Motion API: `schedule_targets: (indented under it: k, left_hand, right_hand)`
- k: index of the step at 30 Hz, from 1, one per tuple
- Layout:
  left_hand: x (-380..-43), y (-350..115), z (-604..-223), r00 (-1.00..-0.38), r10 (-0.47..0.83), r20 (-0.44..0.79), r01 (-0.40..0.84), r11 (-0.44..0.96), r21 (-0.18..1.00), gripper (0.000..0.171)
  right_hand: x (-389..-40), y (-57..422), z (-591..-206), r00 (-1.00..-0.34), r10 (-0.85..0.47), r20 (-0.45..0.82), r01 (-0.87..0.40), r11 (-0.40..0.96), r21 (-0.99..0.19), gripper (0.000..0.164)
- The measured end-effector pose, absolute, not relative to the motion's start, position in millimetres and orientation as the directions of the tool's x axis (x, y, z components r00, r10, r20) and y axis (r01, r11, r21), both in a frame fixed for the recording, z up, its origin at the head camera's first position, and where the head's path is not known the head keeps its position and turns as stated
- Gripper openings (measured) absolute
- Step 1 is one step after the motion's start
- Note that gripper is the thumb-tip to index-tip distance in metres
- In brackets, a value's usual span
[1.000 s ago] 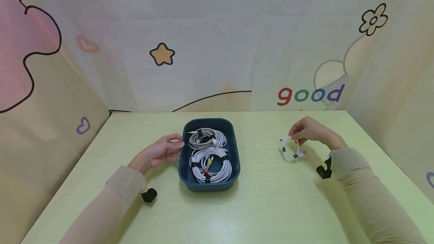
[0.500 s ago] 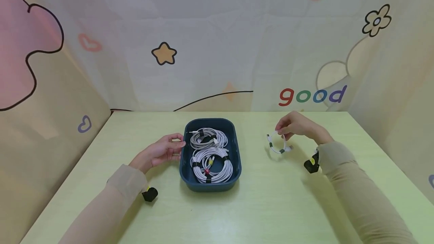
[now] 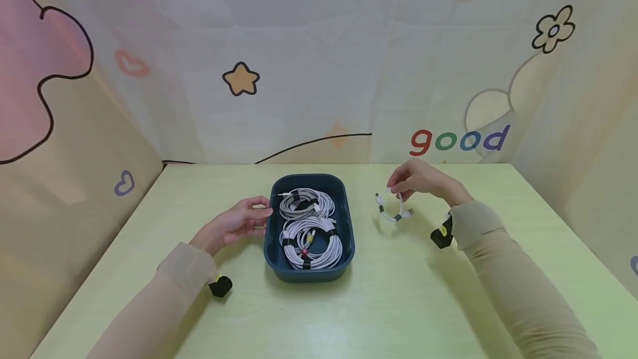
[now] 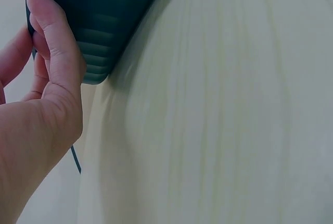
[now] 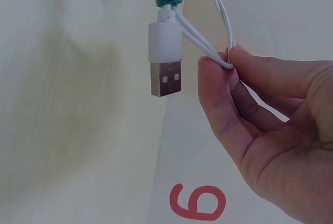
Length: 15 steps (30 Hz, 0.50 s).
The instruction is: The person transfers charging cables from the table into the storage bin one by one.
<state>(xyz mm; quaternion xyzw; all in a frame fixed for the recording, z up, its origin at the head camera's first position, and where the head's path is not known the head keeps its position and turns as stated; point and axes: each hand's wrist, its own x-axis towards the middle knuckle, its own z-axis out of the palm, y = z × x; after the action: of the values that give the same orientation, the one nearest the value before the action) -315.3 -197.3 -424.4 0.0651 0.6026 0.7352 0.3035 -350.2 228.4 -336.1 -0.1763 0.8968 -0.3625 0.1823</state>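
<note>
My right hand (image 3: 415,175) pinches a short, coiled white USB cable (image 3: 382,209) between thumb and fingertips, over the table to the right of the bin. Dark green ties bind the loop, and in the right wrist view its metal USB plug (image 5: 166,78) hangs down. At the left side of a dark blue plastic bin (image 3: 309,276), my left hand (image 3: 239,221) grips the rim, thumb at the edge and fingers bent against the side. Inside the bin lie two large white cable coils: one toward the back (image 3: 324,204), one toward the front (image 3: 329,256).
The pale table (image 3: 319,320) extends all around the bin. A printed cloth (image 3: 309,71) hangs along the table's back edge and down both sides.
My right hand has moved left with the USB cable, closer to the bin. The left hand and the bin hold their place; the slight overall shift comes from the head camera.
</note>
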Motion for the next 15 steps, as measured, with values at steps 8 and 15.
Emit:
schedule_targets:
  k: [8, 15]
  left_hand:
    - [-315.0, -196.6, -424.4, -0.808, 0.526, -0.266, -0.366, -0.095, 0.926, 0.007]
    - [-314.9, -196.4, -423.8, -0.810, 0.524, -0.263, -0.365, -0.099, 0.926, 0.006]
  right_hand:
    - [-354.3, 213.7, -330.9, -0.868, -0.453, -0.204, -0.179, 0.668, -0.722, 0.013]
    - [-355.8, 200.8, -325.4, -0.862, -0.471, -0.190, -0.195, 0.652, -0.733, 0.015]
